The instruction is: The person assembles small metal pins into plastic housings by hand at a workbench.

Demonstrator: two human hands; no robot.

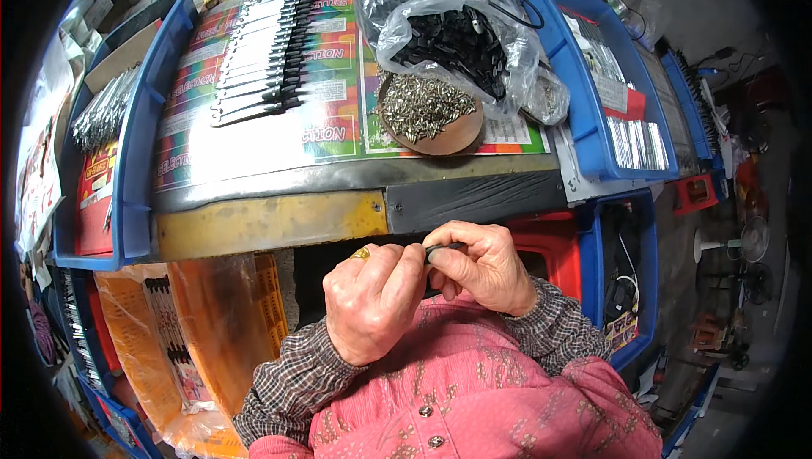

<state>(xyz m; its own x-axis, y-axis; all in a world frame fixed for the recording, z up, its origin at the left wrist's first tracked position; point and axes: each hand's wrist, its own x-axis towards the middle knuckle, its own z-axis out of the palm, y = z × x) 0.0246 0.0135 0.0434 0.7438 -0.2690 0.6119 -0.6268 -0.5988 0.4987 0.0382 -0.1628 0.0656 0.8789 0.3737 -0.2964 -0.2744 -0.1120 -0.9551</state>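
Observation:
Both hands meet close to my chest, below the front edge of the workbench (271, 222). My right hand (482, 269) pinches a small black handle piece (444, 249) between thumb and fingers. My left hand (372, 298), with a ring on one finger, closes on the left end of the same piece; what it presses in is hidden by the fingers. On the bench above stand a round wooden dish (436, 133) heaped with small metal pins and a clear bag of black parts (457, 40).
A row of finished tools with black handles (271, 44) lies on the colourful bench cover. Blue trays (127, 120) flank the bench, the right blue tray (592, 78) holding metal blades. Orange crates wrapped in plastic (211, 332) sit low on the left, a red crate (550, 247) under the bench.

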